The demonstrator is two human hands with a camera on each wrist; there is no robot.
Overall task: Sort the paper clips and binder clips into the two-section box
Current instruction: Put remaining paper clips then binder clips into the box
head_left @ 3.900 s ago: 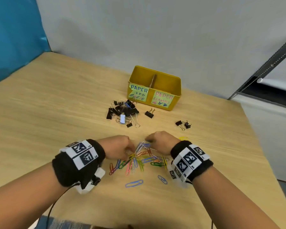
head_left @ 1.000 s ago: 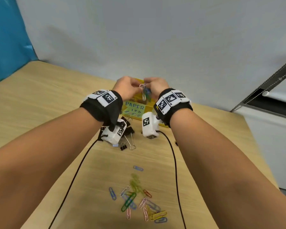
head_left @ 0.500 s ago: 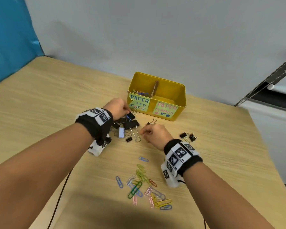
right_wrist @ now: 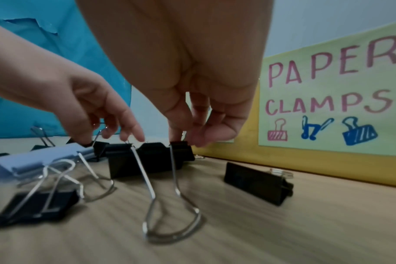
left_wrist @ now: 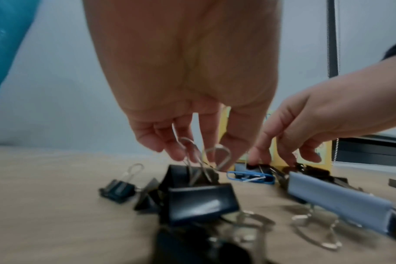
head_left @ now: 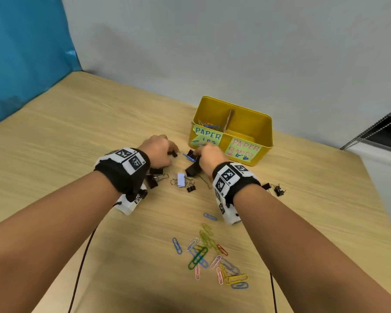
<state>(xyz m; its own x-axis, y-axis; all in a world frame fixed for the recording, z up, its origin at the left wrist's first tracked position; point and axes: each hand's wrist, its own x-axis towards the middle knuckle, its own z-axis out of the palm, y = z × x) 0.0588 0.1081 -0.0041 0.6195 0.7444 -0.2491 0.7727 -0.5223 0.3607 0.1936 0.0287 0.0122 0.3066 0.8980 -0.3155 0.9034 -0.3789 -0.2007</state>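
Note:
The yellow two-section box [head_left: 263, 134] stands at the back of the table, with several paper clips [head_left: 204, 124] in its left section; the right section looks bare. Black binder clips [head_left: 155, 178] and a lavender one [head_left: 181, 179] lie in a pile before it. My left hand [head_left: 174, 152] pinches the wire handles of a black binder clip [left_wrist: 192, 175] in the pile. My right hand [head_left: 198, 154] pinches a small black binder clip [right_wrist: 180, 145] next to a larger black one [right_wrist: 145, 160]. Both clips still touch the pile. A blue paper clip [left_wrist: 251, 176] lies between the hands.
Coloured paper clips [head_left: 212, 256] lie scattered on the wooden table [head_left: 54, 154] near me. Two small binder clips [head_left: 277, 189] sit to the right of my right wrist. A grey wall runs behind the box, and the table's right edge drops off.
One second ago both hands were over the box's left section with paper clips. They came down to the binder clip pile; the right hand has since moved forward onto a small clip.

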